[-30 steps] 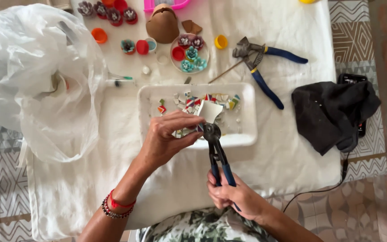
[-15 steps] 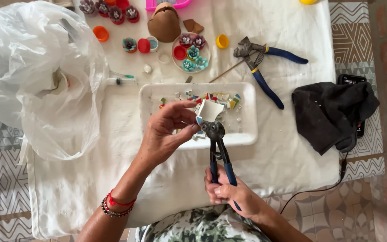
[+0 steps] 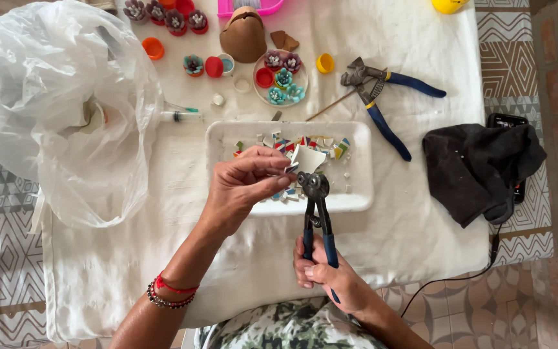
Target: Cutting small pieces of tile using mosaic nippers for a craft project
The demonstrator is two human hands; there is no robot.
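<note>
My left hand point(image 3: 243, 186) pinches a small white tile piece point(image 3: 307, 158) between thumb and fingertips, above a white rectangular tray point(image 3: 356, 194). My right hand point(image 3: 328, 276) grips the blue handles of a pair of tile nippers point(image 3: 316, 213), held upright. The nippers' jaws sit at the lower edge of the tile piece. Several small coloured and white tile fragments point(image 3: 330, 147) lie in the tray behind the piece.
A second pair of blue-handled pliers point(image 3: 382, 97) lies right of a small plate of painted bottle caps point(image 3: 280, 79). Loose caps, a brown rounded object point(image 3: 243, 35), a syringe point(image 3: 179, 115), a large clear plastic bag point(image 3: 59, 110) and a dark cloth point(image 3: 479, 169) sit on the white-covered table.
My left hand has turned the tile piece slightly and kept it at the nipper jaws. The nippers have shifted a little rightward and stayed upright.
</note>
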